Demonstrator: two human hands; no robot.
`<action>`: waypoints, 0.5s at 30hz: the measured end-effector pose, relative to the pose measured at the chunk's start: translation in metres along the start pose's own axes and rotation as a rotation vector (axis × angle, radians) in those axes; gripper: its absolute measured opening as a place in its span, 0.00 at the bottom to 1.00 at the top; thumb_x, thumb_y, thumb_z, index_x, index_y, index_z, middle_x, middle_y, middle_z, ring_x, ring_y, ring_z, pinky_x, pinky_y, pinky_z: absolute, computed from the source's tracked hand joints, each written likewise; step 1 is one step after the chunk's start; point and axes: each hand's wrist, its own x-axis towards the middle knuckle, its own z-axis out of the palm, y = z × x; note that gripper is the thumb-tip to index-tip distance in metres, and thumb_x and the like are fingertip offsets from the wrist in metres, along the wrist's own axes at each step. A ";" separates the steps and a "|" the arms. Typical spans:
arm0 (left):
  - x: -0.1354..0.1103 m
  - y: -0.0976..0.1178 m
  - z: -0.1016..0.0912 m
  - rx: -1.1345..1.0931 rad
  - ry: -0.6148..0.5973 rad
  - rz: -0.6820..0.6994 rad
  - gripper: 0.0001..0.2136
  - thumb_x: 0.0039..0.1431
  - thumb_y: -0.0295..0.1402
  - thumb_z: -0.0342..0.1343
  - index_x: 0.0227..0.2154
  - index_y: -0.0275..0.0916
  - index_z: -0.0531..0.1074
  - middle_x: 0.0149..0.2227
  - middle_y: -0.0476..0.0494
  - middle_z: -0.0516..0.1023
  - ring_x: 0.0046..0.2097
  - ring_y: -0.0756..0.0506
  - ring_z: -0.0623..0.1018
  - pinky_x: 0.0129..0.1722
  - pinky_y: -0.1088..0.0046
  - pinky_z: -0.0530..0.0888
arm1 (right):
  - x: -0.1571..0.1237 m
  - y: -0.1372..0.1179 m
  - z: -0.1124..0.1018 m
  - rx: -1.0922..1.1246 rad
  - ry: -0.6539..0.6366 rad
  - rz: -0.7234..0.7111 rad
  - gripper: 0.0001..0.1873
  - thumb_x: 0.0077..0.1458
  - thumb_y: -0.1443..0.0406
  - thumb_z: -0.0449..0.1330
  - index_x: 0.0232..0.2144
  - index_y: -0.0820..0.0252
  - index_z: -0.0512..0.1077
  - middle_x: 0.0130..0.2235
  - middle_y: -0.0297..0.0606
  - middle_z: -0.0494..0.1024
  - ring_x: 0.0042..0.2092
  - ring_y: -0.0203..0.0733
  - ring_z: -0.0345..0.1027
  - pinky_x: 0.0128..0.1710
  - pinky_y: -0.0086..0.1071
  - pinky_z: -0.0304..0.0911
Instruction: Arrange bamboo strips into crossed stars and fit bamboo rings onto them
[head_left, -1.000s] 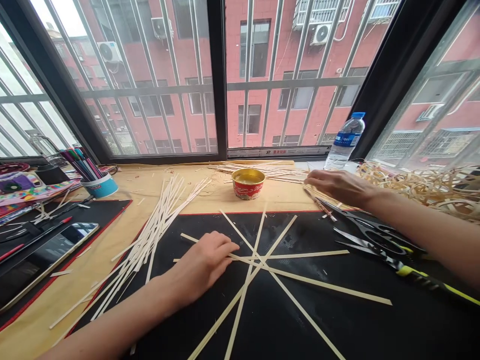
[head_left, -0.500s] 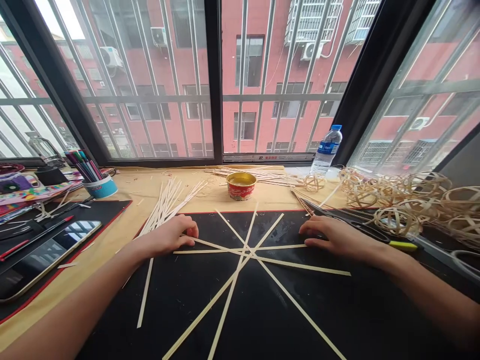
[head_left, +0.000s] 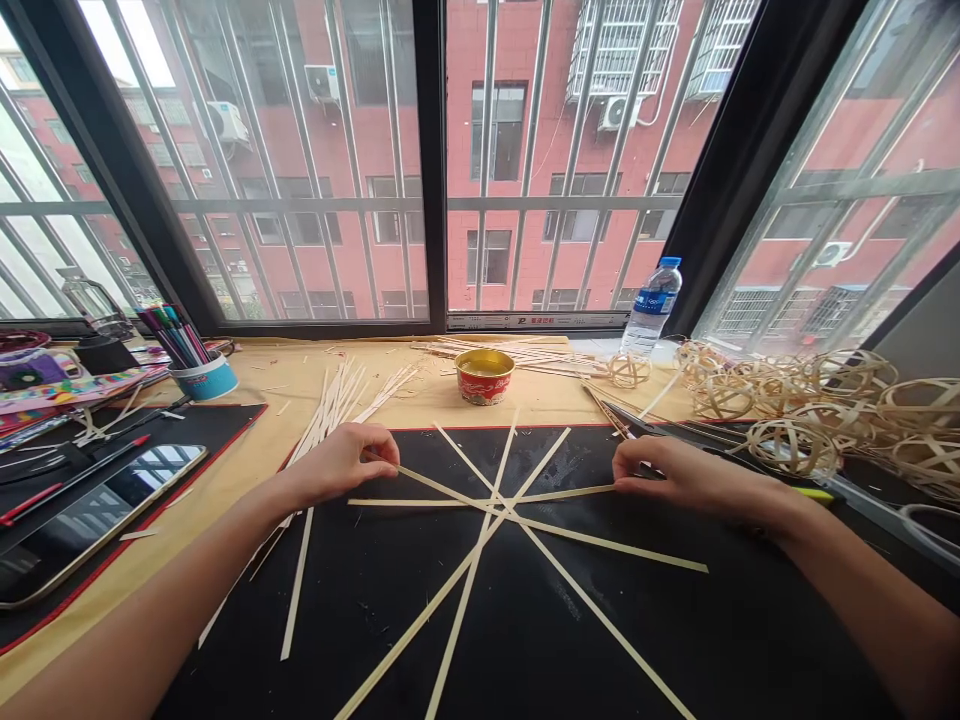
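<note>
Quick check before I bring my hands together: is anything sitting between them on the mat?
Only the strips, which cross in a star between your left hand and right hand. Nothing else visible lies between them on the black mat. The scissors sit beyond your right hand, not between.

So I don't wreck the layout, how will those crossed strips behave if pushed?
The crossed strips look thin and flat, so probably light and springy. They seem only laid over one another at the centre, so a push would likely slide them apart. The glossy black mat probably gives little grip.
</note>
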 end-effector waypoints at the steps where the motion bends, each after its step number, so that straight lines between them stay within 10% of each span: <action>1: 0.000 0.002 -0.002 -0.012 0.013 0.004 0.08 0.50 0.38 0.57 0.24 0.39 0.74 0.29 0.49 0.79 0.34 0.46 0.78 0.37 0.72 0.74 | -0.002 -0.002 -0.003 0.042 0.020 0.005 0.15 0.52 0.53 0.57 0.24 0.58 0.71 0.28 0.35 0.75 0.31 0.41 0.67 0.32 0.32 0.61; 15: -0.026 0.042 -0.046 -0.076 0.456 0.267 0.11 0.52 0.44 0.62 0.29 0.40 0.77 0.31 0.47 0.79 0.36 0.45 0.77 0.39 0.71 0.73 | -0.044 -0.036 -0.040 0.735 0.610 0.091 0.18 0.38 0.51 0.70 0.25 0.57 0.77 0.28 0.38 0.78 0.31 0.42 0.72 0.32 0.31 0.66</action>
